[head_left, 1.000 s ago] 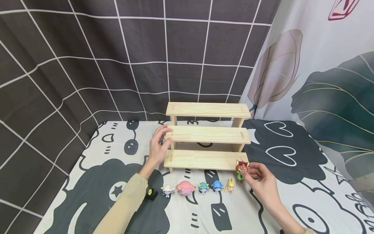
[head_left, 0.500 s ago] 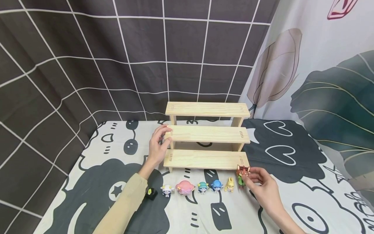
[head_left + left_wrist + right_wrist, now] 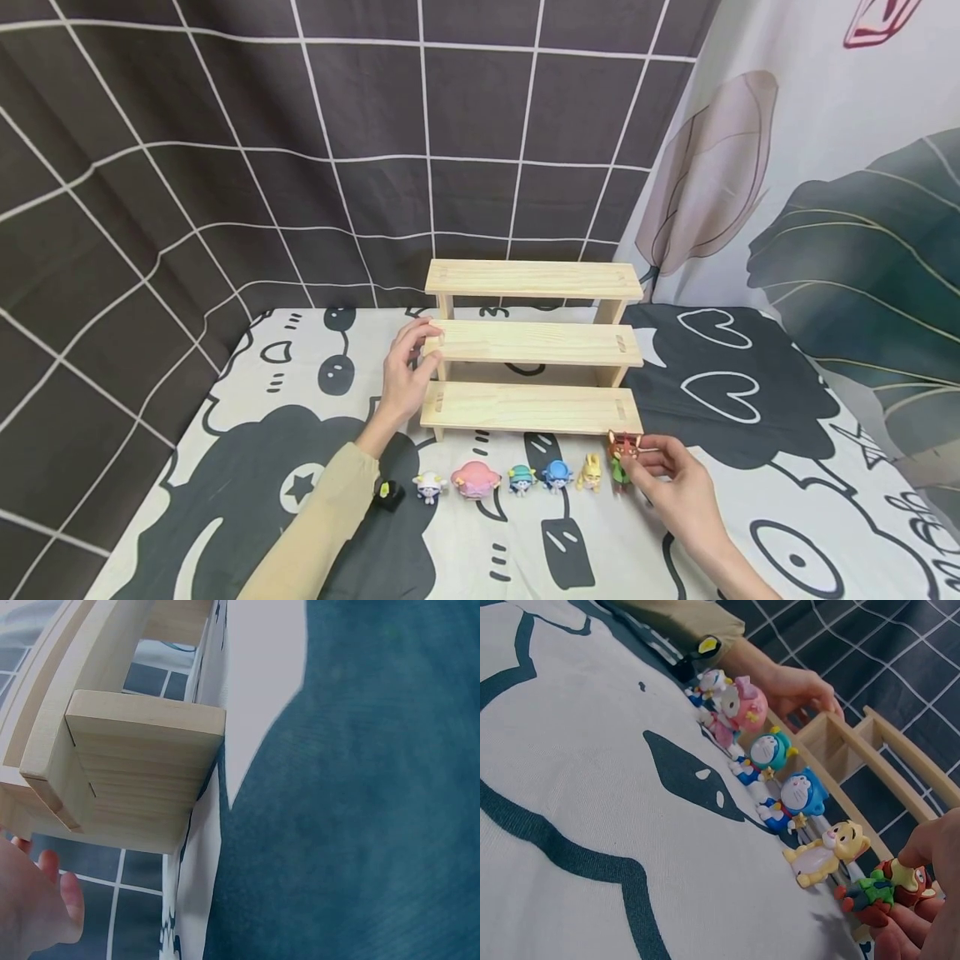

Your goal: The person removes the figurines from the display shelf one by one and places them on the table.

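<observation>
A three-tier wooden display shelf (image 3: 532, 408) stands on the patterned cloth. At the left end of its middle board, my left hand (image 3: 408, 367) holds the edge, thumb toward the front and fingers toward the back. My right hand (image 3: 678, 487) pinches a red fox figurine (image 3: 619, 471) in green clothes between thumb and fingers, just in front of the bottom board's right end. In the right wrist view the fox figurine (image 3: 871, 894) is upright, its feet low beside a yellow figurine (image 3: 829, 851).
Left of the fox, a row of small figurines crosses the cloth: blue-hooded (image 3: 557, 476), teal-hooded (image 3: 522, 480), pink-hatted (image 3: 476, 481) and white (image 3: 429, 487). A dark grid curtain (image 3: 480, 108) hangs behind the shelf, with a leaf-print curtain (image 3: 862, 250) at right.
My right hand has lowered the fox figurine and brought it slightly toward me, away from the bottom board's front edge. My left hand stays at the middle board.
</observation>
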`<state>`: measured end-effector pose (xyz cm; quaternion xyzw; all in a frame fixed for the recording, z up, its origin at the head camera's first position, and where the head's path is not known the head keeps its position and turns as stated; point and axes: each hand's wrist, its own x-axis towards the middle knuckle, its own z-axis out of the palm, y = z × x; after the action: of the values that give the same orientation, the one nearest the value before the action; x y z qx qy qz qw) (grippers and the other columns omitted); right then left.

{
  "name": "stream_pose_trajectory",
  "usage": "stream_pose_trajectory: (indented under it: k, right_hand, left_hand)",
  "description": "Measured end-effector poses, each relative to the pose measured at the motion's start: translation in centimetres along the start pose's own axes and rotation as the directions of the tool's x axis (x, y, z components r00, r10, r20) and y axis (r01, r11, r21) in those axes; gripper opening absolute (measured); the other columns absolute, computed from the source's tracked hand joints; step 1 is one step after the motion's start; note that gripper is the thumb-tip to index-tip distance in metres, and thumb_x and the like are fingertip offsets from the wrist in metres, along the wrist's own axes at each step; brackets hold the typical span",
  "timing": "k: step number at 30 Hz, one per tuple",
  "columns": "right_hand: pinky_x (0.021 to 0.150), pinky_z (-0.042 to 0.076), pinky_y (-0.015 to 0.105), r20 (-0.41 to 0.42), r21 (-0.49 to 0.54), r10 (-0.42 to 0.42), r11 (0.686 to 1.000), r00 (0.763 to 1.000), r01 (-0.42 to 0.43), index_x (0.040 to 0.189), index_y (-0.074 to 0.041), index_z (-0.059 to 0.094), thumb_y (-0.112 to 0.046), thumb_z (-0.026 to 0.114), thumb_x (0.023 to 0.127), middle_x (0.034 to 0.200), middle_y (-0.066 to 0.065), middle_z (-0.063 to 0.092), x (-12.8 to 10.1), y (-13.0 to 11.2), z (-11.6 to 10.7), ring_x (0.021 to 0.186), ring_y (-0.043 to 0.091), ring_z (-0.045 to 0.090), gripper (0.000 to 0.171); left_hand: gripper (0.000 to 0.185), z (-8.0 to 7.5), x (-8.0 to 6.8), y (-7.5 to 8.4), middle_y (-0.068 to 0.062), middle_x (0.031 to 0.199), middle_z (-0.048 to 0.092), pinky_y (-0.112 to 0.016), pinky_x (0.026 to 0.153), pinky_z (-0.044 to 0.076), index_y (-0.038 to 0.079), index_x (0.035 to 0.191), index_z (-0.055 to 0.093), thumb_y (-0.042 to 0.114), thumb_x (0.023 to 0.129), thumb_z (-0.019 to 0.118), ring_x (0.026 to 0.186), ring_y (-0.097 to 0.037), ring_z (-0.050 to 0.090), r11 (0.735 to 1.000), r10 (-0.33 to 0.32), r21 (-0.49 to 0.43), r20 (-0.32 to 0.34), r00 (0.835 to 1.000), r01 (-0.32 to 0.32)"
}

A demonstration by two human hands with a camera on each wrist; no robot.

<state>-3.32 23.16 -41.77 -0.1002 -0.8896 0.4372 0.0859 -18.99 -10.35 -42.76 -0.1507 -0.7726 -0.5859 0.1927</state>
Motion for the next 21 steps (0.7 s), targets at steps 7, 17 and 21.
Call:
stream_pose_trajectory:
  k: [7,17,21]
  right_hand:
    - [0.057,0.049,0.02,0.024,-0.016,0.015,1.0,1.0,-0.014,0.11,0.005,0.06,-0.003,0.074,0.084,0.086,0.009,0.068,0.19,0.34,0.06,0.073,0.011,0.061,0.03]
    - [0.058,0.05,0.021,0.087,-0.05,0.063,0.997,0.994,-0.058,0.111,0.006,0.059,-0.007,0.073,0.086,0.085,0.008,0.066,0.58,0.73,0.04,0.072,0.014,0.061,0.032]
    - [0.059,0.049,0.021,0.117,-0.051,0.082,0.996,0.99,-0.076,0.112,0.007,0.057,-0.009,0.072,0.086,0.087,0.007,0.065,0.72,0.86,0.06,0.073,0.015,0.059,0.034]
  left_hand:
    - [0.032,0.01,-0.06,0.03,-0.012,0.144,0.05,-0.059,0.097,0.039,0.004,0.117,0.066,0.01,0.086,0.058,0.114,-0.031,0.051,1.0,-0.005,0.006,-0.001,1.0,0.005]
    - [0.032,0.06,0.01,0.1,-0.013,0.144,0.049,-0.055,0.098,0.04,0.004,0.117,0.065,0.011,0.087,0.058,0.114,-0.031,0.051,1.0,-0.003,0.021,0.0,1.0,0.003]
    - [0.032,0.06,-0.01,0.2,-0.012,0.144,0.05,-0.056,0.098,0.04,0.004,0.117,0.065,0.011,0.087,0.058,0.114,-0.032,0.051,1.0,-0.002,0.017,-0.001,1.0,0.002]
